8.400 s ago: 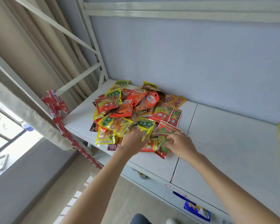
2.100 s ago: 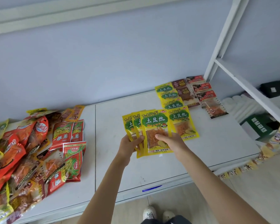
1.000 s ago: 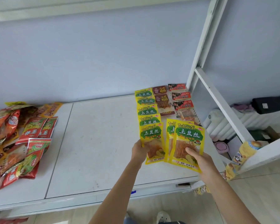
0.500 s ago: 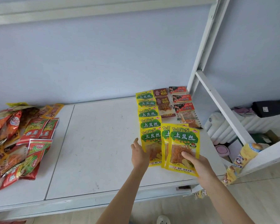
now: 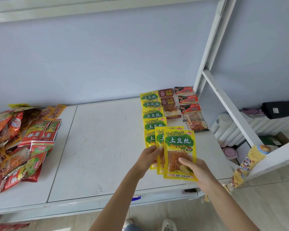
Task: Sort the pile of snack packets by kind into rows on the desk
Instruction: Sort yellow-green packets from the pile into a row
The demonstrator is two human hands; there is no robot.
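A row of yellow-green potato-strip packets (image 5: 152, 114) runs from the wall toward me at the desk's right end, and the nearest one (image 5: 148, 139) lies flat. My right hand (image 5: 199, 172) grips a fan of the same yellow packets (image 5: 179, 147) from below, thumb on the front one. My left hand (image 5: 148, 158) pinches the left edge of the packet behind it (image 5: 159, 138). Beside the yellow row lie a short brown row (image 5: 168, 105) and a red-and-black row (image 5: 192, 117). The unsorted pile (image 5: 15, 140) covers the desk's left end.
The white desk (image 5: 98, 147) has a seam left of centre. A white bed-frame post and slanted rail (image 5: 230, 110) rise at the right end. A strip of yellow snack packets (image 5: 245, 165) hangs from the rail, over a radiator and floor clutter.
My left hand has left the packet it laid at the row's near end and now pinches a packet in the fan. My right hand has brought the fan slightly left.
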